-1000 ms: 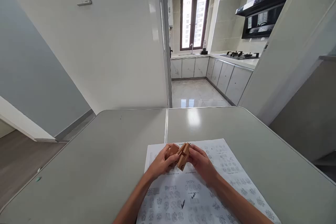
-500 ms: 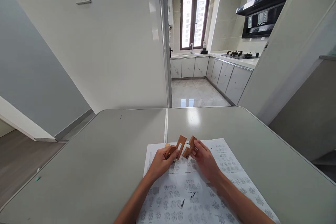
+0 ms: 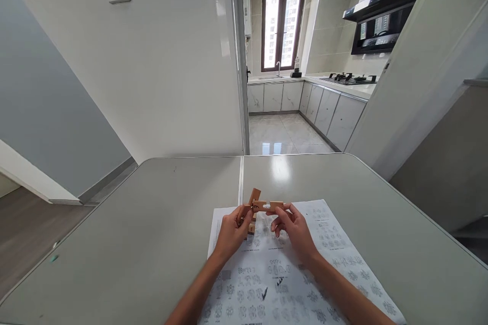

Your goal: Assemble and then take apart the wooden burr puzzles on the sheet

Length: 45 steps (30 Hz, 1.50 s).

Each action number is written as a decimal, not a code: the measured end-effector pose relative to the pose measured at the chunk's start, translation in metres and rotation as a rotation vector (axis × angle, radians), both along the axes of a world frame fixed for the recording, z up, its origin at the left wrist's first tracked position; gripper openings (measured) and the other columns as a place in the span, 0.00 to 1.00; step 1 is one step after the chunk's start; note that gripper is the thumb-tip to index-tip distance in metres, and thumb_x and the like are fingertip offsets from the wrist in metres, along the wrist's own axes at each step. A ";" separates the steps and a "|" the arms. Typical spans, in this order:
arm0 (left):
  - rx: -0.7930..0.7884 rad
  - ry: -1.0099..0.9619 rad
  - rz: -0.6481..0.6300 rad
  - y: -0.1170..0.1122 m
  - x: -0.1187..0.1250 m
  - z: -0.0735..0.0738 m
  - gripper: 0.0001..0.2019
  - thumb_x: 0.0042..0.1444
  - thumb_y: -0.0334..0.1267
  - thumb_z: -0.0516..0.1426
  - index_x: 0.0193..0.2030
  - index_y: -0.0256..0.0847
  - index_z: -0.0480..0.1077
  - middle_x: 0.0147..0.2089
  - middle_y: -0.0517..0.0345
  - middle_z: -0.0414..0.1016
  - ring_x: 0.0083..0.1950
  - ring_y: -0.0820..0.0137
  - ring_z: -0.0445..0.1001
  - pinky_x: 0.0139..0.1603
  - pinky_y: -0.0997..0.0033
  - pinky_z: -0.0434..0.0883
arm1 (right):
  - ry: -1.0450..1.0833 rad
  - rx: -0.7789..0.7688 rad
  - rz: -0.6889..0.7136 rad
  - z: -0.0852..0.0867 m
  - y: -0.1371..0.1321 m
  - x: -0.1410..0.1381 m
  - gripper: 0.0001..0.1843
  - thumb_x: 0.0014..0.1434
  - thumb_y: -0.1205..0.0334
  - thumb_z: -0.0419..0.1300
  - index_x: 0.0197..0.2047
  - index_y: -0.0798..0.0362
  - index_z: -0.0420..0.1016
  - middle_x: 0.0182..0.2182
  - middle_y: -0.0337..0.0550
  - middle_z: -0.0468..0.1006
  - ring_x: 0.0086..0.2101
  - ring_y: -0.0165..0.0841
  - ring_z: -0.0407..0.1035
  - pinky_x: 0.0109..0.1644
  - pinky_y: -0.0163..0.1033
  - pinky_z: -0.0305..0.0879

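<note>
Near the far-left corner of the paper sheet (image 3: 292, 264), the left hand (image 3: 230, 233) is gripping several wooden pieces (image 3: 254, 195); a notched wooden bar (image 3: 258, 206) is extending rightward along the far edge, the right hand (image 3: 295, 228) pinching its right end.

A grey table (image 3: 114, 233) stands before a white wall (image 3: 179, 71). Beyond the door frame (image 3: 239, 61): glossy tiled floor (image 3: 287, 129), marbled cabinets (image 3: 293, 97), range hood (image 3: 377, 2). A brown-framed window (image 3: 282, 28) admits daylight.
</note>
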<state>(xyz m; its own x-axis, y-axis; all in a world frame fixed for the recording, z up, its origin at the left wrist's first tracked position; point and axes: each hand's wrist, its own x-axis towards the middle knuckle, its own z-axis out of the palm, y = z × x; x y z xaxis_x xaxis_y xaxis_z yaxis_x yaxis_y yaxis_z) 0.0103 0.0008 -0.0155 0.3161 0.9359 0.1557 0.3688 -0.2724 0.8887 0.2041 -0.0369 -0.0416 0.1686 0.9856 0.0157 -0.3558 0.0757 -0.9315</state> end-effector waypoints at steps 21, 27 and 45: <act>0.337 0.197 0.054 0.002 -0.001 -0.032 0.26 0.69 0.43 0.52 0.73 0.42 0.63 0.38 0.58 0.81 0.29 0.75 0.70 0.35 0.79 0.71 | -0.040 -0.005 0.083 0.002 -0.006 -0.010 0.25 0.57 0.40 0.70 0.30 0.49 0.65 0.42 0.48 0.83 0.26 0.33 0.73 0.26 0.37 0.61; 0.416 0.220 0.028 0.002 -0.004 -0.030 0.26 0.70 0.37 0.50 0.74 0.47 0.61 0.41 0.58 0.84 0.29 0.75 0.71 0.35 0.78 0.73 | -0.094 0.009 0.155 0.007 -0.010 -0.012 0.24 0.57 0.38 0.69 0.31 0.51 0.71 0.42 0.49 0.84 0.26 0.32 0.71 0.25 0.36 0.60; 0.536 0.235 -0.182 -0.003 -0.004 -0.027 0.28 0.70 0.32 0.52 0.73 0.60 0.60 0.64 0.57 0.77 0.47 0.68 0.84 0.43 0.71 0.79 | -0.193 0.045 0.145 -0.007 -0.008 -0.014 0.26 0.59 0.38 0.67 0.28 0.49 0.65 0.21 0.32 0.66 0.20 0.30 0.67 0.25 0.35 0.58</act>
<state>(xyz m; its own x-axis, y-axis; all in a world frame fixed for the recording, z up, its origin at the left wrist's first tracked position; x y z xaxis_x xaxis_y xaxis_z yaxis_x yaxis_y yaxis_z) 0.0062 -0.0017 -0.0426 0.5463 0.6746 0.4965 0.4439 -0.7358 0.5114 0.1898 -0.0447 -0.0482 0.0154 0.9968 0.0781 -0.1817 0.0795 -0.9801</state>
